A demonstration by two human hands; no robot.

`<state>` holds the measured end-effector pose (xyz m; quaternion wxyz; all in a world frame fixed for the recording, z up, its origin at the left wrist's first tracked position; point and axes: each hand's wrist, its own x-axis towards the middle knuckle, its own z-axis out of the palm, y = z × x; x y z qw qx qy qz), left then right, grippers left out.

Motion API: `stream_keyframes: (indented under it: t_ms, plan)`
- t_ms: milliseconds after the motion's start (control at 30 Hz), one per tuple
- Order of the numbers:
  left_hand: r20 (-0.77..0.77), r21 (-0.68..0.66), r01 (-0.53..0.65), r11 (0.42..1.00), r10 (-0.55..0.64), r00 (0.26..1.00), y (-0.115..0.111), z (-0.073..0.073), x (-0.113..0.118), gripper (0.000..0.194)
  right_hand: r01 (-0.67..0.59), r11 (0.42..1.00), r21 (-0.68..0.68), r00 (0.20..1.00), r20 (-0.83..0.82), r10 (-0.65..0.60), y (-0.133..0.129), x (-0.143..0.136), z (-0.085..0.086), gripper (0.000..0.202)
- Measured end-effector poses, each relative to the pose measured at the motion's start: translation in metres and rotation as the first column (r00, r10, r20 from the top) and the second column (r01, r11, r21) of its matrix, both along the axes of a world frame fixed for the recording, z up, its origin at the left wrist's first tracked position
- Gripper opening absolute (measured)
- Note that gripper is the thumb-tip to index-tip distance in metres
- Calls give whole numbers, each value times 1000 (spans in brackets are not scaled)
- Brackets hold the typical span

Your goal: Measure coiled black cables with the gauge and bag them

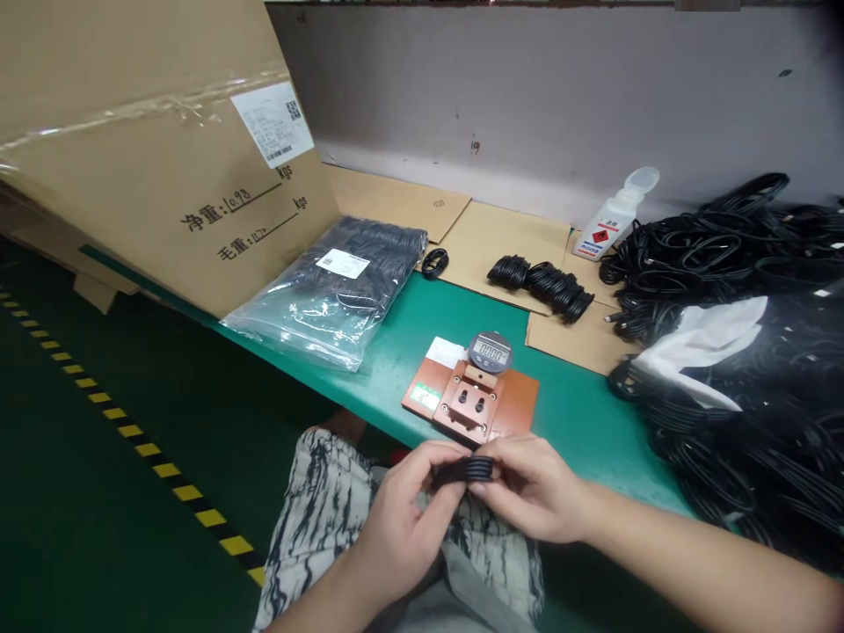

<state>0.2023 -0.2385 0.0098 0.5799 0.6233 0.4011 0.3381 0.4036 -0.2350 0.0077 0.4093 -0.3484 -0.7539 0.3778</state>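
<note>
Between my two hands is a small coiled black cable (478, 469), held above my lap just off the table's front edge. My left hand (412, 505) pinches the coil from the left, thumb and forefinger closed around it. From the right, my right hand (537, 488) grips the other end with its fingers closed; part of the coil is hidden by both hands. Directly beyond them stands a digital gauge (491, 352) reading 0.00, mounted on a copper-coloured metal fixture (470, 404) with a reddish-brown base.
A clear bag of coiled cables (356, 281) lies at the left, beside a large cardboard box (164, 176). One cable coil (434, 263) and a row of coils (541, 286) rest farther back. A white bottle (610, 220) and a heap of black cables (699, 255) are at right.
</note>
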Motion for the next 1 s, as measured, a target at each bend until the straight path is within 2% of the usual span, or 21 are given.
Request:
stream_keyframes:
  t_ms: [67,133,200,267,367,500,600,767,1000]
  plan:
    - [93,-176,46,983,-30,995,1,3,-1,9,-9,1000,-20,1000,-14,9,0,1,0,6]
    - [225,-346,126,930,-48,973,2,5,-3,8,-19,999,-44,999,-42,18,0,2,0,12]
    - [374,-424,234,875,-66,925,5,5,-5,8,-32,997,-65,997,-77,26,0,3,-1,20]
    - [493,-433,315,844,-71,867,6,3,-7,10,-44,996,-72,994,-107,37,1,3,-1,25]
    - [563,-430,339,837,-45,825,6,-3,-8,13,-49,996,-71,993,-112,41,2,3,-1,24]
    - [518,-443,261,858,7,856,4,-7,-7,19,-14,997,-76,996,-84,8,2,2,1,19]
    - [501,-477,238,846,39,864,5,-6,-7,16,-9,997,-71,996,-87,2,2,2,0,20]
    - [489,-519,258,815,36,872,8,-2,-9,13,-45,998,-48,994,-101,40,2,2,-2,19]
    - [579,-481,296,825,45,814,4,-4,-7,20,-52,999,-13,991,-126,50,2,2,0,20]
